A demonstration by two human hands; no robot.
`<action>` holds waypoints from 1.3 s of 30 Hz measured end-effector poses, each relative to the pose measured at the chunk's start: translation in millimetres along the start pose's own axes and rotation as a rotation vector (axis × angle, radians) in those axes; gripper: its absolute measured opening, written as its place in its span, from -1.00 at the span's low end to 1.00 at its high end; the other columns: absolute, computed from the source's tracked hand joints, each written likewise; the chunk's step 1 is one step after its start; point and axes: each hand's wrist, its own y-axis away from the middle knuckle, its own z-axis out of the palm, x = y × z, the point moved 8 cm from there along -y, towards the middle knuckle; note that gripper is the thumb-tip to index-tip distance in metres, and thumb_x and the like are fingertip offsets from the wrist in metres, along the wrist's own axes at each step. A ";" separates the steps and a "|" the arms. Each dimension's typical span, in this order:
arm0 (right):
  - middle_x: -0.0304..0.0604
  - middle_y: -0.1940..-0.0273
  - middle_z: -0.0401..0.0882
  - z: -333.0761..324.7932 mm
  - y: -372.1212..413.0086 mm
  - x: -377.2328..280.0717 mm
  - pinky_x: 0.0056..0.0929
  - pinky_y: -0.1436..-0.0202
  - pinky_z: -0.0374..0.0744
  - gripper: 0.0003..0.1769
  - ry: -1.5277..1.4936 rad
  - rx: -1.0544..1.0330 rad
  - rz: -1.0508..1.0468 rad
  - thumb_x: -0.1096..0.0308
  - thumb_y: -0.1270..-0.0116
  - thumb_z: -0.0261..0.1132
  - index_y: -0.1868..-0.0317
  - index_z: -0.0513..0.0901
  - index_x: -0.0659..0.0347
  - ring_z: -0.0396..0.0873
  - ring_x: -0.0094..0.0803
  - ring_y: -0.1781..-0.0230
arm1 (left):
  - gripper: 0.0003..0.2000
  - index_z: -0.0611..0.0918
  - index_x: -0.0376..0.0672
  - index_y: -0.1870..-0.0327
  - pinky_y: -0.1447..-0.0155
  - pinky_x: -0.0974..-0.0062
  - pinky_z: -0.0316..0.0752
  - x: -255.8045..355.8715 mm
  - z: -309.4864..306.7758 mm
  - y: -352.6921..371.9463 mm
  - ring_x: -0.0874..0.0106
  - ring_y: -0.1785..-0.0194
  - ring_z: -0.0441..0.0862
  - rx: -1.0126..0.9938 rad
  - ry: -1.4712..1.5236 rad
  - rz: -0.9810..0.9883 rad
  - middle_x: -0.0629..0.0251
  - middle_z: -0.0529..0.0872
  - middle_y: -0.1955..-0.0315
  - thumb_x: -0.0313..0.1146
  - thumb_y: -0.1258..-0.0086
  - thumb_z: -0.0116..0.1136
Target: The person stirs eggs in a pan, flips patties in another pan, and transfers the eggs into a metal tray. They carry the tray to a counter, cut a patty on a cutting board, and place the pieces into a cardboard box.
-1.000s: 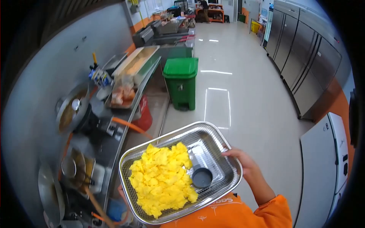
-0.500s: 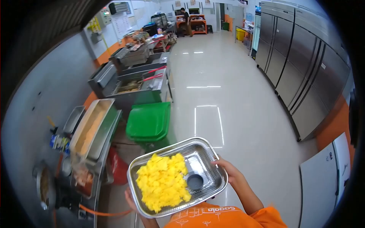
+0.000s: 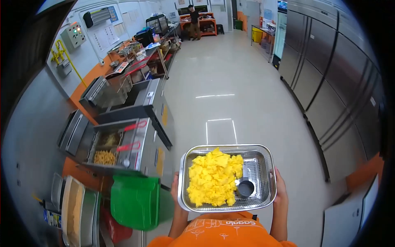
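Observation:
A metal tray [image 3: 228, 209] with a mesh liner is held level in front of the orange shirt. Yellow chunky food [image 3: 214, 179] fills its left side, and a small grey round cup with a handle [image 3: 245, 188] lies to the right of the food. My left hand [image 3: 175, 192] grips the tray's left edge, its fingers partly hidden under the rim. At the right edge my right hand [image 3: 280, 188] is closed round the rim.
Left are a green bin [image 3: 135, 201], a fryer [image 3: 140, 156] with red-handled baskets and a long tub [image 3: 74, 206]. Tall steel fridges [image 3: 325, 78] line the right. A person [image 3: 194, 22] stands at the far end by orange shelves [image 3: 207, 25].
The tray has turned level and shifted right in view, with both hands still on it. The fryer and green bin now appear lower and nearer. The far person has turned.

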 end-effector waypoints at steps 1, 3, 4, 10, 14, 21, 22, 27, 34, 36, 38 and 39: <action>-0.12 0.32 0.54 26.5 -47.1 -12.8 -0.50 0.34 0.57 -0.58 0.014 -0.028 0.048 0.10 -0.34 -0.12 0.13 0.46 0.30 0.54 -0.47 0.40 | -0.76 0.32 -0.18 0.20 0.14 0.42 0.50 3.7 -1.9 -45.9 0.35 0.17 0.53 -0.023 -0.039 0.033 0.13 0.51 0.27 -0.20 -0.32 -0.24; -0.13 0.31 0.54 36.8 -68.7 -16.5 -0.51 0.32 0.55 -0.56 0.005 -0.065 0.113 0.08 -0.34 -0.12 0.13 0.46 0.32 0.54 -0.48 0.38 | -0.77 0.31 -0.17 0.20 0.12 0.40 0.50 0.1 -5.7 -48.4 0.34 0.17 0.53 0.029 -0.087 0.069 0.12 0.50 0.26 -0.20 -0.30 -0.20; -0.13 0.31 0.54 53.8 -114.6 -19.9 -0.51 0.31 0.55 -0.55 0.020 -0.089 0.145 0.08 -0.34 -0.13 0.13 0.46 0.32 0.53 -0.48 0.37 | -0.77 0.31 -0.17 0.20 0.12 0.39 0.50 1.8 -4.2 -86.7 0.33 0.17 0.53 0.052 -0.100 0.090 0.12 0.50 0.26 -0.20 -0.30 -0.18; -0.18 0.29 0.55 130.6 -349.8 -45.5 -0.54 0.28 0.54 -0.56 0.179 -0.139 0.271 0.07 -0.34 -0.12 0.14 0.49 0.27 0.52 -0.52 0.38 | -0.76 0.30 -0.14 0.21 0.03 0.36 0.44 4.7 -4.5 -287.1 0.32 0.12 0.49 0.108 -0.141 0.184 0.14 0.47 0.21 -0.17 -0.28 -0.18; -0.20 0.30 0.55 163.2 -520.1 -97.0 -0.53 0.33 0.55 -0.56 0.119 -0.060 0.182 0.06 -0.33 -0.11 0.11 0.48 0.26 0.51 -0.53 0.40 | -0.69 0.29 -0.16 0.19 0.05 0.40 0.44 -19.2 11.8 -487.2 0.36 0.13 0.48 0.046 -0.207 0.148 0.15 0.46 0.22 -0.12 -0.22 -0.08; -0.13 0.19 0.49 190.7 -713.6 -240.4 -0.46 0.17 0.52 -0.54 0.081 -0.024 0.051 0.06 -0.35 -0.19 0.06 0.41 0.27 0.50 -0.47 0.23 | -0.55 0.23 -0.20 0.09 0.06 0.49 0.45 -108.6 91.3 -756.2 0.42 0.12 0.46 -0.139 -0.178 -0.031 0.17 0.43 0.21 -0.18 -0.11 0.10; -0.13 0.20 0.50 195.7 -748.8 -261.0 -0.46 0.17 0.52 -0.54 0.077 0.003 0.012 0.05 -0.35 -0.18 0.06 0.41 0.27 0.50 -0.46 0.23 | -0.54 0.23 -0.19 0.10 0.05 0.49 0.45 -123.2 93.5 -802.2 0.42 0.12 0.46 -0.149 -0.200 -0.058 0.18 0.42 0.22 -0.18 -0.10 0.12; -0.20 0.36 0.52 229.4 -918.6 -332.9 -0.57 0.35 0.56 -0.56 0.110 0.017 0.023 0.06 -0.34 -0.14 0.12 0.45 0.28 0.52 -0.53 0.42 | -0.54 0.19 -0.17 0.08 0.00 0.50 0.41 -163.8 125.0 -972.9 0.42 0.05 0.41 -0.166 -0.208 -0.074 0.19 0.37 0.16 -0.23 -0.07 0.11; -0.12 0.21 0.48 351.6 -1193.0 -374.1 -0.55 0.24 0.54 -0.54 0.196 -0.264 0.187 0.07 -0.36 -0.18 0.08 0.39 0.32 0.50 -0.53 0.28 | -0.58 0.18 -0.14 0.10 -0.01 0.44 0.40 -148.7 116.1 -1189.5 0.36 0.04 0.41 0.110 -0.328 0.039 0.15 0.37 0.14 -0.33 -0.06 0.08; -0.18 0.24 0.51 361.1 -1292.0 -369.7 -0.58 0.25 0.54 -0.55 0.251 -0.253 0.223 0.05 -0.35 -0.16 0.11 0.44 0.28 0.50 -0.57 0.33 | -0.60 0.19 -0.14 0.11 -0.01 0.43 0.41 -150.4 124.2 -1257.5 0.35 0.06 0.42 0.172 -0.309 0.075 0.15 0.38 0.16 -0.36 -0.04 0.06; -0.21 0.27 0.50 382.2 -1354.4 -379.8 -0.57 0.27 0.54 -0.55 0.345 -0.229 0.249 0.04 -0.35 -0.16 0.07 0.40 0.26 0.49 -0.58 0.35 | -0.61 0.20 -0.15 0.13 0.00 0.42 0.41 -146.2 132.5 -1317.9 0.33 0.07 0.43 0.185 -0.298 0.101 0.14 0.38 0.16 -0.38 -0.03 0.04; -0.23 0.29 0.48 400.8 -1393.5 -395.0 -0.56 0.30 0.54 -0.56 0.338 -0.283 0.248 0.04 -0.34 -0.16 0.01 0.34 0.22 0.48 -0.58 0.35 | -0.62 0.21 -0.15 0.13 0.00 0.41 0.41 -150.8 127.8 -1370.6 0.33 0.07 0.43 0.162 -0.310 0.110 0.14 0.38 0.17 -0.39 -0.02 0.02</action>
